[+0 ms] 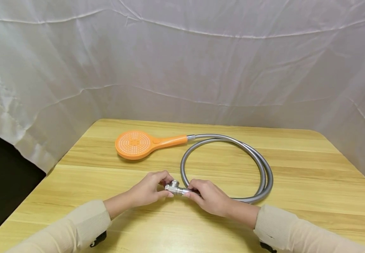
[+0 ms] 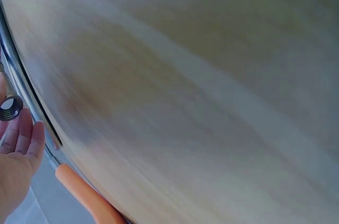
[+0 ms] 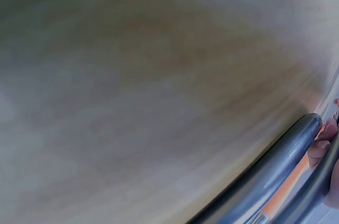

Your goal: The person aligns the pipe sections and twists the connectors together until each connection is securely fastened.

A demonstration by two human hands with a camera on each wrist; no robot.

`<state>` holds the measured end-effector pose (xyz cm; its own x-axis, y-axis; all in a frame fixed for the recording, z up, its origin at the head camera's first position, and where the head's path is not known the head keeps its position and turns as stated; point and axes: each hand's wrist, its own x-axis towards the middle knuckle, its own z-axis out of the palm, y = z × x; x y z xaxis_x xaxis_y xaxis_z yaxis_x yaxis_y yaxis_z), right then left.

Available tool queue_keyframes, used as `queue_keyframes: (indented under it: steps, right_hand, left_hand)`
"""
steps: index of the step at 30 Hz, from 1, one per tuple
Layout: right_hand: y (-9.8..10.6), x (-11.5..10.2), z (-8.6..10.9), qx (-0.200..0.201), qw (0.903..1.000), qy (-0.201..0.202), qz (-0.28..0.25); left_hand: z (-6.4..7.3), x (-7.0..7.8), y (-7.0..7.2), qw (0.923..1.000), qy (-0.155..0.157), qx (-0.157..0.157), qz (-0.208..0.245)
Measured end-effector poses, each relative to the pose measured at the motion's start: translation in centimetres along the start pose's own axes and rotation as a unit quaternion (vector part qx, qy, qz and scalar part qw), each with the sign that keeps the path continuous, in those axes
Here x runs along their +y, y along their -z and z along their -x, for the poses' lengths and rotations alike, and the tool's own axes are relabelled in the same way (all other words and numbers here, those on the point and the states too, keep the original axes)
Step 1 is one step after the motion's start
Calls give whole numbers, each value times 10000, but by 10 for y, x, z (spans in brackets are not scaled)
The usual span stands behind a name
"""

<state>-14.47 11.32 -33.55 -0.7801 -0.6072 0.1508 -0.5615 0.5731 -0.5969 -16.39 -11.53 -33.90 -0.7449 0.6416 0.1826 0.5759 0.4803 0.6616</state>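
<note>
at far left a dark patch (image 1: 5,189) shows below the edge of the pale cloth (image 1: 201,70), which hangs behind the tabletop (image 1: 315,172) and along both sides. the left sleeve (image 1: 89,219), cream with a ribbed cuff, comes in from the bottom edge. the orange shower head (image 1: 146,144) lies on the tabletop beyond the hands, its dotted face up and its handle pointing right. nearer, the left hand (image 1: 147,189) pinches the silver fitting (image 1: 173,188) between thumb and fingers; one round, threaded opening of it shows in the left wrist view. the fitting's other side meets the end of the grey hose (image 1: 269,179) in line; how far the two are screwed together cannot be told. the right hand (image 1: 212,198) grips the hose just beside that joint, thumb nearest the person. from there the hose loops right across the tabletop and back to the shower head's handle. the right sleeve (image 1: 277,225) comes in at lower right.
</note>
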Motion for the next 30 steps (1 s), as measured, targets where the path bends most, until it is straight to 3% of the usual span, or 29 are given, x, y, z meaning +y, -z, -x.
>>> queue_keyframes:
  steps: [7,24,30]
  right_hand:
    - [1,1,1,-73,9999,31,-122]
    - [-1,1,2,75,9998,117,158]
    - [0,0,2,78,9997,77,203]
  left_hand:
    - [0,0,0,10000,31,-43,-17]
    - [1,-3,-2,10000,11,-20,30]
    - [2,-6,-5,9985,235,234,438]
